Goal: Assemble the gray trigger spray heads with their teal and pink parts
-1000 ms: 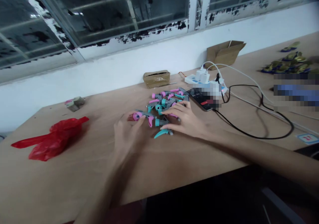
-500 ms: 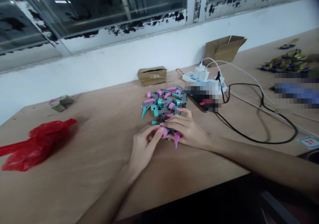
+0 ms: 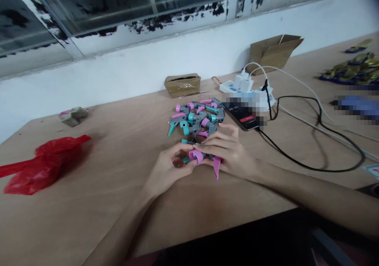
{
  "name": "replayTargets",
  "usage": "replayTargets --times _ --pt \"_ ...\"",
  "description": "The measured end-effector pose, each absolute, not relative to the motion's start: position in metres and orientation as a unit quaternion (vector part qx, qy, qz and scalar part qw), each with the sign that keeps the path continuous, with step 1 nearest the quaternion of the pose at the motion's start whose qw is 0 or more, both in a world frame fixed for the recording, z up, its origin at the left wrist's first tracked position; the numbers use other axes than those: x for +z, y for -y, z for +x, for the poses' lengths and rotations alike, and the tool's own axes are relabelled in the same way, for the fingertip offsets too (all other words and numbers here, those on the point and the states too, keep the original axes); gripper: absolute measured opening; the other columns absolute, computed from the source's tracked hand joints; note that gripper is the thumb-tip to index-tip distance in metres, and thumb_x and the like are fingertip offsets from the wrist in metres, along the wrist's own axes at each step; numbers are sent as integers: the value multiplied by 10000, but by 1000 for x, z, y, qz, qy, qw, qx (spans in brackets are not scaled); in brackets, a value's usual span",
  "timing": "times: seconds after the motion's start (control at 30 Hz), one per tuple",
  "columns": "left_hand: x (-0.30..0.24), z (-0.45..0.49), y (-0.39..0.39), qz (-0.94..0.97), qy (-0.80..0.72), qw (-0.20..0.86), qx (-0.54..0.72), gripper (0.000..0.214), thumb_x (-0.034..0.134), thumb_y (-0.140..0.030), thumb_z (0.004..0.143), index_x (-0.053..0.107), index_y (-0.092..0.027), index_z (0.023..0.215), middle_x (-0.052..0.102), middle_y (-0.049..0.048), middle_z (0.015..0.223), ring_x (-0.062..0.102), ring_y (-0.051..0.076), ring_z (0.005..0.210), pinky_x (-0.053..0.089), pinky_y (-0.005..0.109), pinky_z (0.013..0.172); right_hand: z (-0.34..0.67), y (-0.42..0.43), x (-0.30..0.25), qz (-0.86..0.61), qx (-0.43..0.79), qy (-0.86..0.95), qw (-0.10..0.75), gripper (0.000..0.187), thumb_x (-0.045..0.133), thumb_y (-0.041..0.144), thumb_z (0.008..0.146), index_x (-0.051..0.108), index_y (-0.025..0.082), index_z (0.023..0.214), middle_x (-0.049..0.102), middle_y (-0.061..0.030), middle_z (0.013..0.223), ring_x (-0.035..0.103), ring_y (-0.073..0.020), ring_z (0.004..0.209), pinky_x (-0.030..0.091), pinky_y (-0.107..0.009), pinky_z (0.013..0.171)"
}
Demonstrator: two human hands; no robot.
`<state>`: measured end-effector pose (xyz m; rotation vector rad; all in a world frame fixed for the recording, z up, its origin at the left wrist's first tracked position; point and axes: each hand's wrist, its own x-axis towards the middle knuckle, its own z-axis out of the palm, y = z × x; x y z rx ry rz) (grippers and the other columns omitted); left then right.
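My right hand (image 3: pixel 232 151) is closed round a spray trigger head (image 3: pixel 217 166) with a grey body, a pink lever pointing down towards me and a pink screw collar facing left. My left hand (image 3: pixel 168 167) pinches that collar between thumb and fingers. Part of the grey body is hidden under my right fingers. Just beyond my hands lies a loose pile of spray trigger heads (image 3: pixel 192 118), grey with pink or teal collars and levers. A bit of teal shows beneath the held collar, too covered to make out.
A lit phone (image 3: pixel 244 116) with a black cable lies right of the pile, near a white power strip (image 3: pixel 227 87) with chargers. Cardboard boxes (image 3: pixel 182 86) stand by the wall. On the left are a red plastic bag (image 3: pixel 56 153) and a small greenish block (image 3: pixel 72 117). Gold-and-blue parts (image 3: pixel 352 70) lie far right.
My left fingers have loosened and spread a little round the pink collar, so its open ribbed end now shows. The view has shifted slightly. My right hand keeps its hold.
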<state>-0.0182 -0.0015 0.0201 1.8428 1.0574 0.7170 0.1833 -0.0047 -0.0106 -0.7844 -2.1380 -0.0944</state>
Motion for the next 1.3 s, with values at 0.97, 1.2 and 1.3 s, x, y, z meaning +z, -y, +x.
replayTargets --times 0.97,1.2,1.3 --pt "18 -13 13 815 -478 247 215 197 564 -163 668 535 -208 858 519 -64 604 449 87 514 352 190 488 173 16 -22 -310 -77 857 403 146 545 238 838 594 188 966 673 3 840 560 -136 797 238 -380 926" --pt "19 -14 13 821 -456 238 247 207 553 -128 673 571 -207 864 570 -48 669 502 92 568 388 201 534 172 17 -18 -327 -86 849 406 121 558 256 829 598 187 920 657 22 774 559 -126 781 231 -372 926" --pt "21 -16 11 812 -433 280 272 198 578 -165 708 581 -205 902 589 -40 690 511 91 574 398 198 528 175 18 -15 -333 -90 842 414 171 586 278 813 595 192 960 669 24 792 568 -131 805 224 -381 931"
